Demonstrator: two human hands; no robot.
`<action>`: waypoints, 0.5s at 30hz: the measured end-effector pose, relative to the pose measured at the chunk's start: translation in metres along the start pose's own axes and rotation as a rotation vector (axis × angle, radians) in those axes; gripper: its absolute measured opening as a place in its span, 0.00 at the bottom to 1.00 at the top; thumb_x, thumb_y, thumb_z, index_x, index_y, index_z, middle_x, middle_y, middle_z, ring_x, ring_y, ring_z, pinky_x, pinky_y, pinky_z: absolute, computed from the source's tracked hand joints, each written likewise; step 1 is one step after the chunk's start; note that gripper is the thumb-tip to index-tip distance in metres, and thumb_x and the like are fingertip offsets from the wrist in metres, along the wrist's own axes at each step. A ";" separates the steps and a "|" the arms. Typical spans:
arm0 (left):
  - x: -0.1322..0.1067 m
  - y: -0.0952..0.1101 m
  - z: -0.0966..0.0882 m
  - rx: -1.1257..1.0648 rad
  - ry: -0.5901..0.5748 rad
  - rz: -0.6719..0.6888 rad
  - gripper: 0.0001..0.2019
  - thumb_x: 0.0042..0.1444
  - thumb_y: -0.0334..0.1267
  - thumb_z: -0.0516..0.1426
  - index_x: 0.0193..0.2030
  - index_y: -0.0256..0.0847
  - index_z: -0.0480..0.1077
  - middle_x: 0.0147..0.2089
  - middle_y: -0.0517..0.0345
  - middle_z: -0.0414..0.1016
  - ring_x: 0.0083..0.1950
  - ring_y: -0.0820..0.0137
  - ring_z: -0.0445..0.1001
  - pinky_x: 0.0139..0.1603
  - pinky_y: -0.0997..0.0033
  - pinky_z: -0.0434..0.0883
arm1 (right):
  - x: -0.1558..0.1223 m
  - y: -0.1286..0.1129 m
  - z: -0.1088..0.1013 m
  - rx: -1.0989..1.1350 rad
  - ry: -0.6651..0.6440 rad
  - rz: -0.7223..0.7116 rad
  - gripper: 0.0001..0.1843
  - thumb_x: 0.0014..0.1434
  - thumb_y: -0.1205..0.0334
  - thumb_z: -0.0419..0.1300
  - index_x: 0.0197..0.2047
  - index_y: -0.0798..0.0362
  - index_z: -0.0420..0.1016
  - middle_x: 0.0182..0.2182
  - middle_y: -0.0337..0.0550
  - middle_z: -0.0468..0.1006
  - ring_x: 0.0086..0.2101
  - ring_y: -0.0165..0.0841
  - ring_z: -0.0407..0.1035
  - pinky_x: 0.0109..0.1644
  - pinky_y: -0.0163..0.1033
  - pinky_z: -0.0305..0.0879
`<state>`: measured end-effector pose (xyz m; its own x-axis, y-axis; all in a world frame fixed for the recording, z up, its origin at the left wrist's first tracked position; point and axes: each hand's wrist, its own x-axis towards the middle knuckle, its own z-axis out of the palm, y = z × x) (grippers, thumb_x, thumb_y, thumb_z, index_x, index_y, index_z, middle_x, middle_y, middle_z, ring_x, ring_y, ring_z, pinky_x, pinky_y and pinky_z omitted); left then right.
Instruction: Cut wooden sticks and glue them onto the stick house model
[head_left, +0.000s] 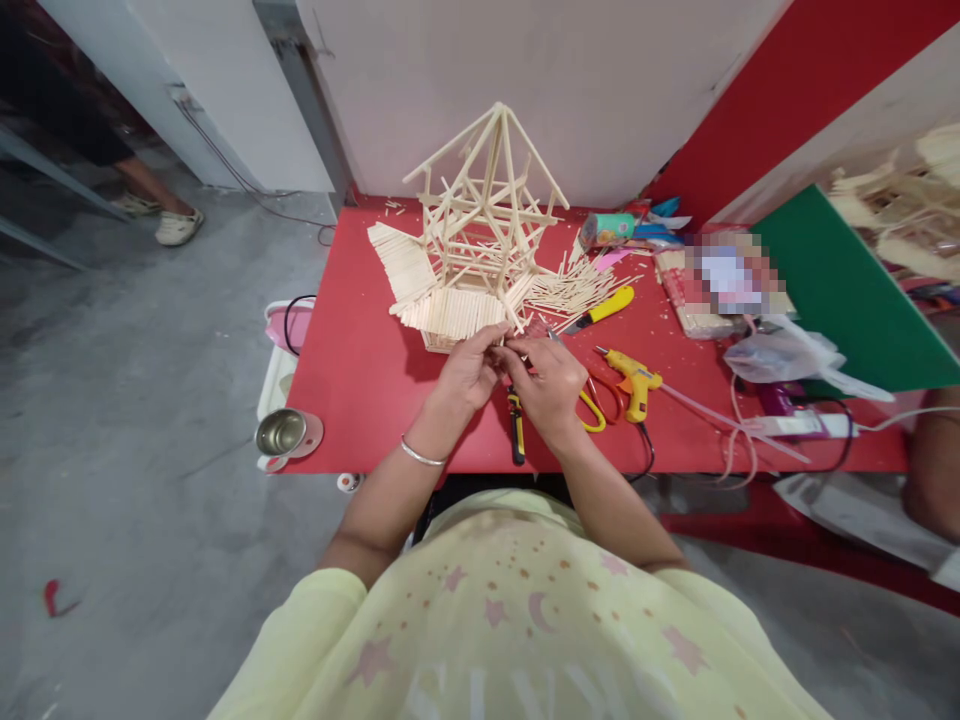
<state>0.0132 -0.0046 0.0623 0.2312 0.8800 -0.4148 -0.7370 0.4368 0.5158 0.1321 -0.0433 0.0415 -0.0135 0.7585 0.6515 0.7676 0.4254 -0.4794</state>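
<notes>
In front of me stands a pavilion-shaped model of thin wooden sticks [454, 312], with an open pointed frame on top and slatted panels sloping out below. At its near edge my left hand [472, 372] is closed in a pinch, with a bangle on the wrist. My right hand [549, 378] meets it there, fingertips pressed together. Whatever lies between the fingers is too small and hidden to make out. Loose sticks [574, 290] are heaped right of the model. Pliers with black and yellow handles [517, 430] lie just below my hands.
Right of my hands are a yellow glue gun [637, 380], a yellow utility knife [611, 304] and yellow-handled scissors [594, 412]. Farther right lie a plastic bag [787, 355] and a green board [840, 290]. A metal cup [281, 435] is by the table's left corner. Another person's foot [178, 225] shows.
</notes>
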 end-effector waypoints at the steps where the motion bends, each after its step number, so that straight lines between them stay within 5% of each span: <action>1: 0.000 0.000 0.000 -0.004 0.000 -0.003 0.05 0.51 0.29 0.67 0.30 0.36 0.75 0.27 0.63 0.73 0.28 0.80 0.69 0.29 0.78 0.64 | 0.000 0.000 0.000 0.000 -0.007 0.004 0.10 0.70 0.55 0.62 0.44 0.49 0.83 0.40 0.44 0.86 0.42 0.36 0.78 0.50 0.42 0.71; 15: 0.000 -0.004 -0.009 0.004 -0.025 -0.006 0.04 0.50 0.29 0.67 0.30 0.37 0.76 0.29 0.62 0.75 0.30 0.80 0.70 0.32 0.79 0.67 | -0.003 0.000 -0.001 -0.028 -0.016 -0.004 0.11 0.70 0.55 0.61 0.43 0.49 0.84 0.39 0.44 0.86 0.40 0.35 0.78 0.48 0.42 0.71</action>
<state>0.0103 -0.0083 0.0535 0.2511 0.8818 -0.3992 -0.7331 0.4426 0.5165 0.1326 -0.0461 0.0408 -0.0264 0.7648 0.6437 0.7849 0.4146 -0.4604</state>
